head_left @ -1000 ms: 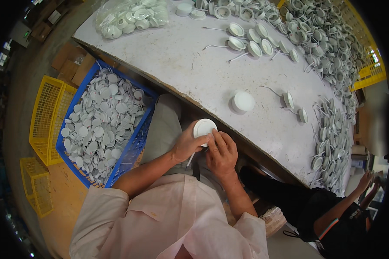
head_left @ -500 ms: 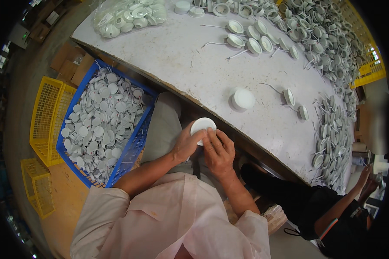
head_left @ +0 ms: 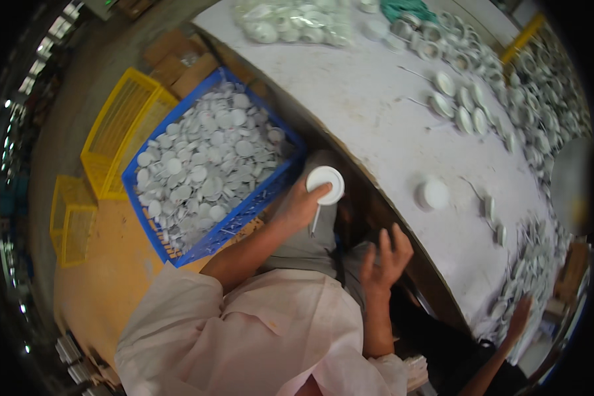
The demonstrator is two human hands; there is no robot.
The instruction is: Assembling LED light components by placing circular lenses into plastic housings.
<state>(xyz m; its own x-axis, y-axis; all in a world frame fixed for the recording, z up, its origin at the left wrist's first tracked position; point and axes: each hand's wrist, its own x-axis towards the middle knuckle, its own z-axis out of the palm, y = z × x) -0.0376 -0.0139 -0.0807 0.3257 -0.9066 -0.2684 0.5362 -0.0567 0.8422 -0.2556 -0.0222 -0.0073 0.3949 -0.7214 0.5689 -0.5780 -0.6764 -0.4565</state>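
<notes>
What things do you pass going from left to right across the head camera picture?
Yellow crates → blue crate of white lids → left hand holding a white lid → right hand → round white lid on the table.

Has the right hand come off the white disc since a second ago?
Yes. The right hand has let go and dropped back from the table edge, open; the left hand alone holds the white disc.

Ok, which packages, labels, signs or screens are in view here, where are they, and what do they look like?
Clear plastic bag: far edge of the white table, lumpy, filled with white round parts.
Cardboard boxes: on the floor beyond the blue crate, brown, flat-sided.
No labels, signs or screens can be made out.
</notes>
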